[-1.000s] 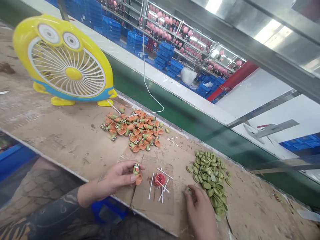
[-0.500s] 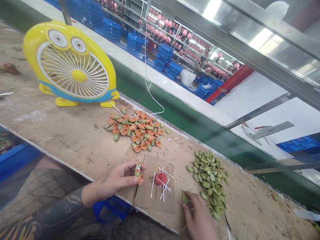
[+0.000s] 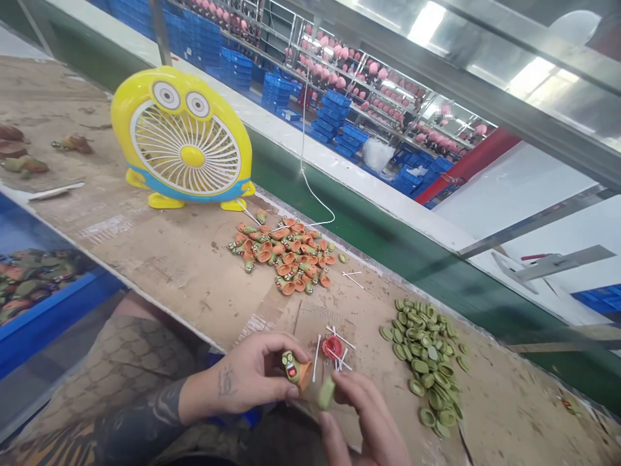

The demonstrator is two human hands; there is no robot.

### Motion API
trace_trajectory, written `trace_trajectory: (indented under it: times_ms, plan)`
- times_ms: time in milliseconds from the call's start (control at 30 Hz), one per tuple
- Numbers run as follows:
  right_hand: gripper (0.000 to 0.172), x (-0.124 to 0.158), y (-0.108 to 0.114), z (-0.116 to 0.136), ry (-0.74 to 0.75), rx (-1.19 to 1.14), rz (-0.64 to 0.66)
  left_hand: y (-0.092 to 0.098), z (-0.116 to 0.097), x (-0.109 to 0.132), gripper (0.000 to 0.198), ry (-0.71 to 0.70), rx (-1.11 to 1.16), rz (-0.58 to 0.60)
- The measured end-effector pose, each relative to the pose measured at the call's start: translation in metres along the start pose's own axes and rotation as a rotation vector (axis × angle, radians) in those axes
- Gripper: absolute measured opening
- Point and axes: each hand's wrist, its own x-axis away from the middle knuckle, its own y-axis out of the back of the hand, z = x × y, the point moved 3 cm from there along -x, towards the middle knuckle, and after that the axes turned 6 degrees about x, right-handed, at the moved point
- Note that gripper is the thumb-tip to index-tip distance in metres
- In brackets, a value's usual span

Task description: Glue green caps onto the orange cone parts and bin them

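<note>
My left hand (image 3: 252, 378) pinches a small green toy figure with an orange cone base (image 3: 295, 369) near the bench's front edge. My right hand (image 3: 361, 421) holds a small green cap piece (image 3: 326, 393) between thumb and fingers, right beside the figure. A pile of the same orange-and-green figures (image 3: 286, 255) lies further back on the bench. To the right lies a heap of green cap pieces (image 3: 427, 359). A small red lid (image 3: 332, 347) with cotton swabs (image 3: 317, 349) around it sits just beyond my hands.
A yellow cartoon desk fan (image 3: 182, 139) stands at the back left, its white cord (image 3: 310, 188) trailing to the figures. A blue bin of figures (image 3: 33, 294) sits below the worn bench (image 3: 145, 259) at left. A green conveyor (image 3: 388, 233) runs behind.
My right hand left the green heap with one cap piece and moved left to the figure. My left hand turned the figure and drew it nearer. The camera view shifted left.
</note>
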Motion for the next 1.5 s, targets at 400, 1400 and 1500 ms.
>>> trace_trajectory:
  times_ms: [400, 1400, 1500]
  plan:
    - [0.026, -0.003, -0.022, 0.017, -0.042, -0.248, 0.042, -0.011, -0.037, 0.012, 0.029, -0.250, -0.425, 0.002]
    - [0.033, -0.014, -0.008, 0.010, 0.434, 0.147, -0.166, -0.039, -0.022, 0.011, 0.031, 0.150, 0.337, -0.045]
    - [0.031, -0.013, 0.014, -0.021, 0.354, 0.090, -0.227, -0.036, -0.023, 0.011, 0.034, 0.171, 0.430, -0.066]
